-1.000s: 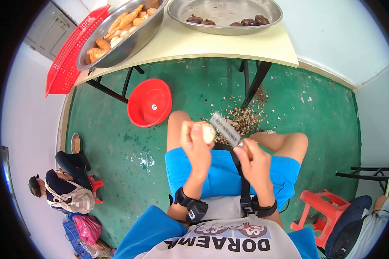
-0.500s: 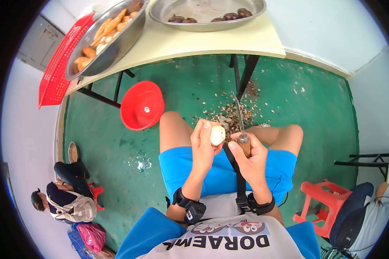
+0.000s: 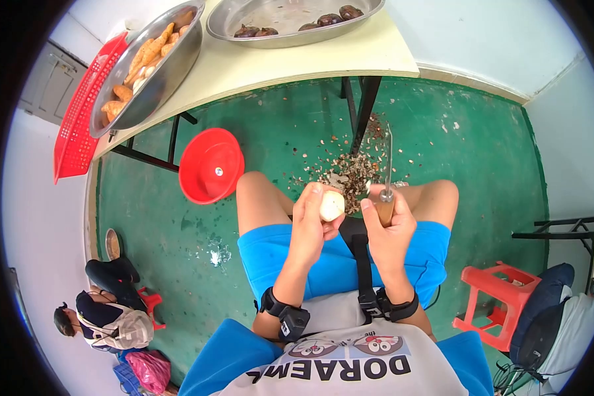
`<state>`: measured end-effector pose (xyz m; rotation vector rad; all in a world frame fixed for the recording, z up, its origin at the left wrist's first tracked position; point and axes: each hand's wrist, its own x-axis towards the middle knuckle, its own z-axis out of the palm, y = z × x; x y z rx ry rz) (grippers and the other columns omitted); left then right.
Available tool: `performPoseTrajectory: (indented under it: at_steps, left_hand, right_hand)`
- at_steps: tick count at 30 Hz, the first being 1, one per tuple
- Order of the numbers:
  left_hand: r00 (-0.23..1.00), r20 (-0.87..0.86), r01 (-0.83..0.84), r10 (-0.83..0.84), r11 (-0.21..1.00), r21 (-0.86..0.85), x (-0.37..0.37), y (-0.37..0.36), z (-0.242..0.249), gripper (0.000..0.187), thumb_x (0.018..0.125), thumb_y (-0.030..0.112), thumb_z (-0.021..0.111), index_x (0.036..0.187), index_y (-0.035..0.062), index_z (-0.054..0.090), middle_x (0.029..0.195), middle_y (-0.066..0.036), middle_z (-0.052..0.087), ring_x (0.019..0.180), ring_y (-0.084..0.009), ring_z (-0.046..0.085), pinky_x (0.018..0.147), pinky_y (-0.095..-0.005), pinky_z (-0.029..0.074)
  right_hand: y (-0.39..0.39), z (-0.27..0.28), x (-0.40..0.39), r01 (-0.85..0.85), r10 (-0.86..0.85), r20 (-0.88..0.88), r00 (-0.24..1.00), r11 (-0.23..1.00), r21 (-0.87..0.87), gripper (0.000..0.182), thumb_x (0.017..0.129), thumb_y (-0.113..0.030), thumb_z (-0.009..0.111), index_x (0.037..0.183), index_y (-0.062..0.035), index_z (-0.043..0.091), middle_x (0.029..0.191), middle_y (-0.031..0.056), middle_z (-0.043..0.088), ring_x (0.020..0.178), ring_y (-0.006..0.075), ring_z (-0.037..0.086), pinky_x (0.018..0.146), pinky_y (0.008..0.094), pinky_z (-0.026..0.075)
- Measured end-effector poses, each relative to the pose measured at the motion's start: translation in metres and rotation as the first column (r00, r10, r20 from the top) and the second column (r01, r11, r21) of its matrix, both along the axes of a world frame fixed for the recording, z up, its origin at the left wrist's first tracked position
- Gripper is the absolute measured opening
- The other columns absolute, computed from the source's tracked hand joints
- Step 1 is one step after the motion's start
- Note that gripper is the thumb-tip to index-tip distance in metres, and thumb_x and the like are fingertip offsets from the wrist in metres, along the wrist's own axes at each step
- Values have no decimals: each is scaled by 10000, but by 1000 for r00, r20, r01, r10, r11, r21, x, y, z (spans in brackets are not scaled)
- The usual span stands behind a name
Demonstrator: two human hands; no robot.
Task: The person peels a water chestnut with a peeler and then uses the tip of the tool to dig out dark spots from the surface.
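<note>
Left fingers (image 3: 309, 203), head view: curled around a pale, rounded piece (image 3: 332, 206), held between the knees.
Right fingers (image 3: 370, 215): wrapped around the wooden handle of a tool (image 3: 385, 210), its thin metal blade pointing away from the body, apart from the piece.
Scraps (image 3: 350, 173): scattered on the green floor (image 3: 468, 155) beyond both hands.
Red basin (image 3: 203, 173): near the left knee.
Surface (image 3: 297, 74): carries a shallow pan (image 3: 290, 43) with dark round pieces (image 3: 329, 20).

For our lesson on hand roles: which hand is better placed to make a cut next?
Probably the right hand: it grips the bladed tool by its handle, while the left hand is busy holding the pale round piece.
</note>
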<state>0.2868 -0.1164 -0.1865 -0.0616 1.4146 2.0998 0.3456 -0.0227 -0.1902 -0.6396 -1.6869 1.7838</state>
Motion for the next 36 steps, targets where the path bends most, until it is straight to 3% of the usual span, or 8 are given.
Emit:
performPoseTrajectory:
  at_steps: [13, 19, 21, 24, 26, 29, 33, 36]
  left_hand:
    - [982, 182, -13, -48, 946, 324, -8, -4, -10, 335, 875, 381, 349, 1021, 90, 428, 744, -80, 503, 600, -128, 444, 457, -248, 337]
    - [999, -16, -39, 44, 971, 234, -8, -6, -12, 339, 876, 356, 391, 1043, 62, 418, 806, -84, 514, 637, -126, 467, 473, -247, 365]
    - [992, -99, -66, 77, 992, 109, -8, -8, -9, 309, 838, 218, 509, 1080, 49, 417, 849, -66, 511, 675, -106, 478, 486, -231, 390]
    - [953, -299, -29, 50, 997, 73, -10, -10, -7, 380, 774, 80, 583, 1115, 38, 420, 885, -45, 507, 708, -89, 481, 500, -216, 408]
    - [942, -334, 30, 2, 995, 91, -11, -12, -6, 426, 749, 53, 599, 1137, 29, 423, 892, -33, 502, 723, -87, 479, 534, -223, 420]
    - [950, -309, 101, -46, 981, 165, -8, -13, -5, 425, 744, 33, 611, 1131, -5, 438, 1002, -67, 513, 966, -137, 490, 827, -273, 412]
    - [964, -263, 107, -46, 969, 222, -9, -14, -10, 484, 738, 28, 612, 1177, 3, 408, 1002, -69, 515, 907, -121, 500, 748, -257, 435]
    - [996, -44, 87, -75, 905, 416, -12, -16, -9, 541, 739, 26, 601, 1222, 16, 358, 976, -74, 520, 830, -112, 502, 652, -240, 428]
  right_hand:
    - [2, -1, 0, -96, 97, 34, 995, 995, -29, 154, 793, -85, 587, 909, -7, 521, 712, -17, 511, 620, 11, 418, 496, 163, 352]
    - [1, -13, 2, -209, 210, 66, 975, 978, -29, 187, 848, -160, 517, 942, 1, 524, 616, -52, 450, 474, 5, 347, 410, 154, 260]
    - [1, -8, 1, -245, 244, -20, 969, 965, -92, 212, 854, -173, 506, 960, 10, 518, 572, -44, 428, 438, 14, 342, 382, 158, 253]
    - [1, -2, 2, -279, 283, 4, 959, 947, -158, 205, 825, -147, 558, 958, 5, 530, 712, -37, 487, 597, 5, 394, 487, 159, 313]
    - [1, -1, 3, -292, 299, 8, 954, 937, -189, 217, 821, -142, 565, 975, 6, 528, 716, -40, 489, 595, 4, 394, 490, 156, 315]
    - [0, 1, 3, -312, 315, -21, 949, 923, -224, 238, 824, -146, 561, 1001, 8, 525, 705, -44, 484, 589, 2, 387, 492, 155, 314]
    - [-1, 3, 5, -352, 344, -75, 936, 924, -152, 287, 877, -227, 454, 1018, 15, 512, 539, -23, 422, 429, 19, 350, 380, 167, 252]
    - [1, 0, 5, -361, 360, -45, 932, 911, -201, 236, 861, -190, 501, 974, 16, 528, 617, -54, 431, 532, 7, 345, 448, 169, 274]
